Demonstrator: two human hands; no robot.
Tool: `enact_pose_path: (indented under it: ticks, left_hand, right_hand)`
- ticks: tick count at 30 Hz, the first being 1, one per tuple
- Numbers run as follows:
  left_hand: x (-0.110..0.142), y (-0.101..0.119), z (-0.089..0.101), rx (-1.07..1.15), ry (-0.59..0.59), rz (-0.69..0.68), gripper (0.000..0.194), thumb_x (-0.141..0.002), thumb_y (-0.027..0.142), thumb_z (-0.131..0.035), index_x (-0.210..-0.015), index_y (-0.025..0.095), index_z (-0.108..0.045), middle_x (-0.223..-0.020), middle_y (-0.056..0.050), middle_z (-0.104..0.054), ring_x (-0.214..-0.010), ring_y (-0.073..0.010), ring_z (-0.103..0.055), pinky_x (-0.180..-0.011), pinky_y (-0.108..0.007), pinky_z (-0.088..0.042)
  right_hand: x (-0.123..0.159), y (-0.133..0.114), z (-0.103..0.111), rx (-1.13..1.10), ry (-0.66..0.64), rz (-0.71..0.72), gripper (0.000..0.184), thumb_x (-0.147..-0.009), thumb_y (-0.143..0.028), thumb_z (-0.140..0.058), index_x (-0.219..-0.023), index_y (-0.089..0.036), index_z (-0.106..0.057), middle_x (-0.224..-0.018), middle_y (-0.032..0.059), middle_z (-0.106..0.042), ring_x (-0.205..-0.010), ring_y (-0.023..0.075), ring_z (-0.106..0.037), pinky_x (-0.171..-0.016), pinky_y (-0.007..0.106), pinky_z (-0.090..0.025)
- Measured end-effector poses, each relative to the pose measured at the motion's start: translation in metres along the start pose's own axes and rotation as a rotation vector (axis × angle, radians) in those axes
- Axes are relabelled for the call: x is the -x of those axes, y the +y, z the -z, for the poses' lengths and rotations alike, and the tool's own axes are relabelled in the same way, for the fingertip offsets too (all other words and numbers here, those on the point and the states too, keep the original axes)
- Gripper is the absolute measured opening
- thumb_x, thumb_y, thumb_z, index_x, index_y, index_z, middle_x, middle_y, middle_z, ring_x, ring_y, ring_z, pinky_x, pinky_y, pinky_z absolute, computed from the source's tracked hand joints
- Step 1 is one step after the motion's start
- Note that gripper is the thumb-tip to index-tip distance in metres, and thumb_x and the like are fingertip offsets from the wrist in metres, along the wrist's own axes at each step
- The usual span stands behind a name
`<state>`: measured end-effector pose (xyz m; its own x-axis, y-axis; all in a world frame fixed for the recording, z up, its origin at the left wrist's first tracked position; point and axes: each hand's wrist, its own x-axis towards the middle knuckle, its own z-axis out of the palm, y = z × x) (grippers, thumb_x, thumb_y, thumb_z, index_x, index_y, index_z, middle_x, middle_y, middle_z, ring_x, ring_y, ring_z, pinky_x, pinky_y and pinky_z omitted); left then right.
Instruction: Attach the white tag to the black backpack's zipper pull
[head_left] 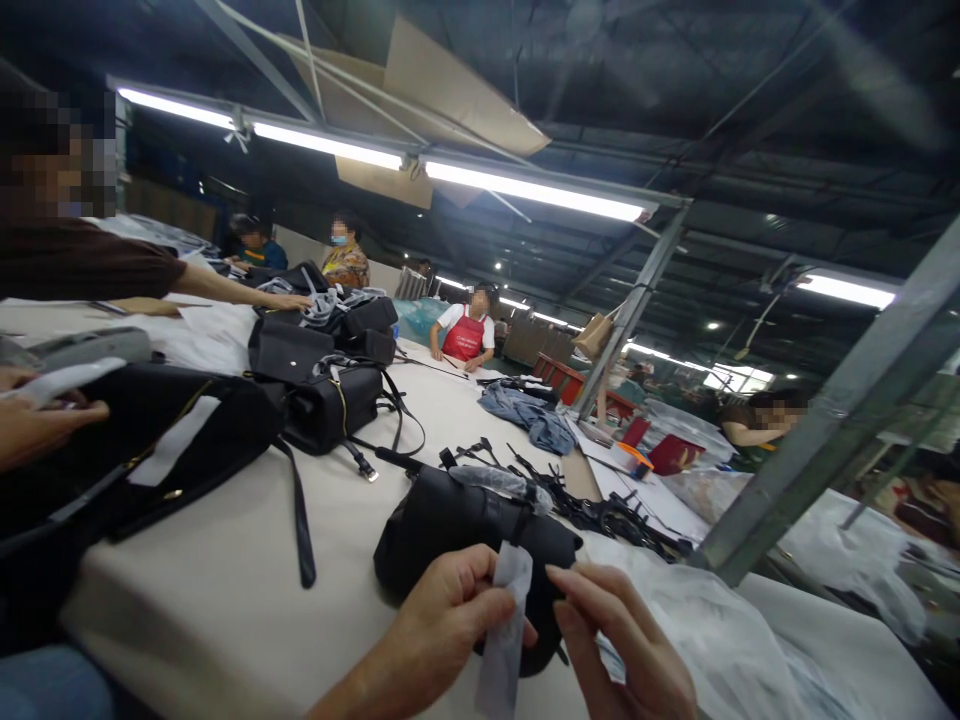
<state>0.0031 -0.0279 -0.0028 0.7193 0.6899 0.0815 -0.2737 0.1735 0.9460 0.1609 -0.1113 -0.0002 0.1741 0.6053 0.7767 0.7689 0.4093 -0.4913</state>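
Observation:
A black bag [435,525] lies on the table just beyond my hands, its top handle [499,482] wrapped in clear plastic. My left hand [450,615] pinches a translucent white strip [501,650] between thumb and fingers. The strip hangs downward in front of the bag, and its upper end reaches a black strap on it. To the right of the strip is my right hand [622,640], fingers bent and apart, with nothing visible between them. Its fingertips are close to the bag's right side; whether they touch it I cannot tell.
Several black bags [315,375] stand at the left, where a co-worker's hands [45,415] hold a white wrap. Another person's arm [240,290] reaches across. Black straps [600,510] and plastic sheeting [697,620] lie at the right, beside a slanted metal post [832,430].

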Motion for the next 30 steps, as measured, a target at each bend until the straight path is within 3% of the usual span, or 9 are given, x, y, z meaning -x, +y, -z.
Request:
enact_pose_path:
  ticks: [4, 8, 13, 17, 20, 22, 26, 30]
  left_hand:
    - [0.003, 0.002, 0.003, -0.026, -0.018, 0.005, 0.018, -0.073, 0.027, -0.06, -0.085, 0.014, -0.061, -0.074, -0.006, -0.073, -0.054, -0.0102, -0.057, -0.049, -0.018, -0.034]
    - [0.005, 0.005, 0.005, -0.004, -0.017, 0.057, 0.022, -0.072, 0.034, -0.062, -0.084, 0.016, -0.056, -0.071, -0.006, -0.071, -0.045, -0.0103, -0.053, -0.039, -0.017, -0.033]
    - [0.007, 0.001, 0.004, 0.016, 0.01, -0.02, 0.019, -0.074, 0.027, -0.061, -0.087, 0.015, -0.059, -0.08, -0.007, -0.068, -0.072, -0.0187, -0.066, -0.056, -0.024, -0.05]
    - [0.007, -0.005, -0.001, -0.106, 0.056, -0.162, 0.009, -0.078, 0.018, -0.056, -0.085, 0.014, -0.061, -0.077, -0.004, -0.064, -0.069, -0.0143, -0.061, -0.06, -0.023, -0.048]
    - [0.005, -0.009, -0.004, -0.12, 0.137, -0.193, 0.015, -0.083, 0.029, -0.057, -0.081, 0.015, -0.059, -0.073, -0.003, -0.061, -0.064, -0.0138, -0.057, -0.058, -0.023, -0.048]
    - [0.004, -0.014, -0.003, -0.092, 0.188, -0.184, 0.029, -0.086, 0.043, -0.056, -0.078, 0.016, -0.057, -0.071, -0.004, -0.062, -0.062, -0.0147, -0.057, -0.056, -0.023, -0.048]
    - [0.004, -0.024, 0.002, -0.061, 0.243, -0.131, 0.048, -0.081, 0.064, -0.055, -0.076, 0.016, -0.057, -0.07, -0.007, -0.064, -0.063, -0.0177, -0.06, -0.054, -0.025, -0.048]
    - [0.009, -0.037, 0.006, -0.066, 0.259, -0.125, 0.056, -0.079, 0.071, -0.052, -0.074, 0.015, -0.057, -0.065, -0.005, -0.062, -0.059, -0.0162, -0.057, -0.054, -0.025, -0.047]
  right_hand:
    - [-0.04, -0.004, 0.008, 0.091, -0.379, 0.196, 0.03, -0.087, -0.018, -0.056, -0.109, -0.028, -0.073, -0.106, 0.0094, -0.066, -0.084, 0.0193, -0.066, -0.07, 0.026, -0.055]
    - [-0.054, -0.008, 0.006, 0.051, -0.549, 0.184, 0.022, -0.091, -0.022, -0.053, -0.084, -0.026, -0.074, -0.101, 0.0064, -0.063, -0.079, 0.0158, -0.062, -0.066, 0.023, -0.051]
    - [-0.055, -0.02, -0.008, -0.093, -0.45, -0.062, 0.019, -0.086, -0.027, -0.06, -0.069, -0.023, -0.068, -0.086, 0.0027, -0.059, -0.078, 0.0167, -0.059, -0.067, 0.024, -0.048]
    - [-0.049, -0.03, -0.028, -0.212, -0.279, -0.279, 0.019, -0.082, -0.031, -0.062, -0.066, -0.021, -0.066, -0.076, 0.0013, -0.054, -0.071, 0.0164, -0.054, -0.055, 0.022, -0.045]
    - [-0.043, -0.032, -0.043, -0.251, -0.204, -0.375, 0.02, -0.081, -0.036, -0.064, -0.068, -0.021, -0.066, -0.071, -0.0001, -0.055, -0.062, 0.0146, -0.052, -0.048, 0.021, -0.044]
    - [-0.04, -0.029, -0.049, -0.306, -0.163, -0.455, 0.022, -0.079, -0.042, -0.066, -0.078, -0.021, -0.067, -0.067, -0.0014, -0.057, -0.055, 0.0135, -0.052, -0.045, 0.022, -0.043]
    - [-0.029, -0.014, -0.052, -0.354, -0.133, -0.559, 0.05, -0.081, -0.056, -0.062, -0.113, -0.019, -0.065, -0.069, -0.0007, -0.063, -0.056, 0.0151, -0.057, -0.05, 0.025, -0.048]
    - [-0.01, -0.001, -0.049, -0.481, -0.282, -0.638, 0.063, -0.085, -0.053, -0.062, -0.135, -0.017, -0.05, -0.079, 0.0005, -0.064, -0.066, 0.0163, -0.061, -0.062, 0.029, -0.053]
